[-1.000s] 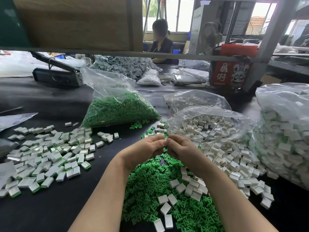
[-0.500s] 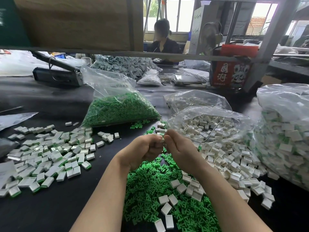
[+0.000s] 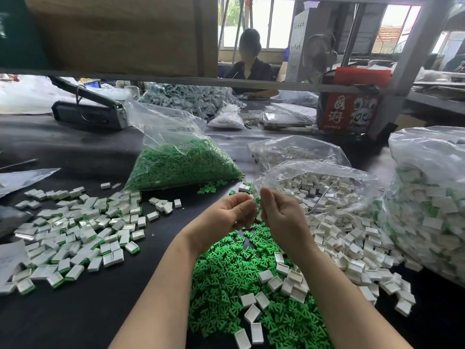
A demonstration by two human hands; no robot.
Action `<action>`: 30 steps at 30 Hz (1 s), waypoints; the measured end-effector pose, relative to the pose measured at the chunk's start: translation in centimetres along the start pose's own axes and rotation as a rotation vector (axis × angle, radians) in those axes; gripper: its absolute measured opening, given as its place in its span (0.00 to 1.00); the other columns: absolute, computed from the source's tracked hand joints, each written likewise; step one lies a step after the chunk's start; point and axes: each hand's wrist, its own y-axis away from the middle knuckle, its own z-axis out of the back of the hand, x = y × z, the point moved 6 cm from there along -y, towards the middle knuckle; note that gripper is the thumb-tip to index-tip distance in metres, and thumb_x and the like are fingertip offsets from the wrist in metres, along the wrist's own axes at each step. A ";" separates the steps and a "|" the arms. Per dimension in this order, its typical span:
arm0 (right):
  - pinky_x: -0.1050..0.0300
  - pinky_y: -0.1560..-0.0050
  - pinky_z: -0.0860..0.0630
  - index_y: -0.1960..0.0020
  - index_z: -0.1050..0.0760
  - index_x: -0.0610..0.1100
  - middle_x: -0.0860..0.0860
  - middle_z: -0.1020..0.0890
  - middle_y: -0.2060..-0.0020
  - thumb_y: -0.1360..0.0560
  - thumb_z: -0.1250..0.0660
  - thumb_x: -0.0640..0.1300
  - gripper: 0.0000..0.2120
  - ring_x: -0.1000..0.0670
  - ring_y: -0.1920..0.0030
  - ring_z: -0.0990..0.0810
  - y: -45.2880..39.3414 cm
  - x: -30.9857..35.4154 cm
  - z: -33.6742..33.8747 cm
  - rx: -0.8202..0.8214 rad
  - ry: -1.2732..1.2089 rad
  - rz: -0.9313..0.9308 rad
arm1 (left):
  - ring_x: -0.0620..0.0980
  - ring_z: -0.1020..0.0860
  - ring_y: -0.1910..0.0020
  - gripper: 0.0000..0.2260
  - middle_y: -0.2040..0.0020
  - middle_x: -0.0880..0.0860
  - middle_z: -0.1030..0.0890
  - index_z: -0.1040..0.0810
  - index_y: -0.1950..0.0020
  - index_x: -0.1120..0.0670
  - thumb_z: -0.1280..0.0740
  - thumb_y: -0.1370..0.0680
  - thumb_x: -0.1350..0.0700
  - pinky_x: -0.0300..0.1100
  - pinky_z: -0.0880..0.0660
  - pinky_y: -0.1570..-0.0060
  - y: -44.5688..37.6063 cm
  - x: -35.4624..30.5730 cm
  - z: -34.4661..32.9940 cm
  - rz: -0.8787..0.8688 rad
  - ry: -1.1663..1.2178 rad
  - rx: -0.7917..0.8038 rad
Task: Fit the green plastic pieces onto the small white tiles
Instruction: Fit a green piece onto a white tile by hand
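My left hand (image 3: 230, 214) and my right hand (image 3: 278, 215) meet at chest height above a loose heap of green plastic pieces (image 3: 234, 278). Their curled fingertips pinch one small tile with a green piece (image 3: 257, 200) between them; most of it is hidden by the fingers. Bare white tiles (image 3: 349, 250) spill from an open bag to the right. A few white tiles (image 3: 254, 302) lie on top of the green heap. Tiles with green backs fitted (image 3: 75, 238) are spread on the black table at the left.
A clear bag of green pieces (image 3: 181, 165) stands behind the hands. A big bag of finished tiles (image 3: 432, 205) fills the right edge. A red box (image 3: 349, 109), a grey case (image 3: 88, 112) and another person (image 3: 249, 64) are at the back, under a shelf.
Both hands have risen a little and drawn slightly apart at the fingertips, still working the same small piece between them. Nothing on the table has moved.
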 end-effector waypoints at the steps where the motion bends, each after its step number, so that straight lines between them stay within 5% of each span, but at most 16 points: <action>1: 0.56 0.70 0.39 0.68 0.33 0.47 0.54 0.32 0.75 0.23 0.45 0.58 0.20 0.55 0.74 0.36 0.0 0.0 0.0 -0.003 0.013 0.004 | 0.44 0.28 0.62 0.07 0.64 0.48 0.24 0.23 0.58 0.51 0.35 0.23 0.49 0.33 0.30 0.61 0.0 0.0 0.0 -0.003 -0.023 -0.004; 11: 0.57 0.70 0.38 0.68 0.31 0.47 0.57 0.32 0.79 0.18 0.42 0.50 0.20 0.57 0.76 0.36 0.1 -0.3 0.3 -0.078 0.162 0.021 | 0.44 0.30 0.67 0.10 0.67 0.48 0.26 0.25 0.58 0.54 0.38 0.18 0.55 0.34 0.32 0.64 -0.1 -0.6 0.1 -0.060 -0.228 -0.025; 25: 0.65 0.75 0.40 0.68 0.29 0.50 0.59 0.28 0.79 0.20 0.44 0.54 0.19 0.57 0.78 0.33 0.2 0.8 0.2 -0.116 0.111 0.056 | 0.50 0.30 0.64 0.11 0.66 0.50 0.23 0.23 0.60 0.50 0.37 0.19 0.50 0.39 0.33 0.61 0.0 -1.1 0.4 -0.086 -0.263 -0.045; 30: 0.56 0.73 0.36 0.69 0.31 0.51 0.57 0.28 0.79 0.20 0.44 0.54 0.20 0.58 0.77 0.34 0.2 0.5 0.2 -0.147 0.060 0.021 | 0.45 0.31 0.68 0.10 0.66 0.50 0.22 0.23 0.58 0.52 0.38 0.18 0.53 0.34 0.33 0.65 0.0 -1.1 0.3 -0.081 -0.196 -0.057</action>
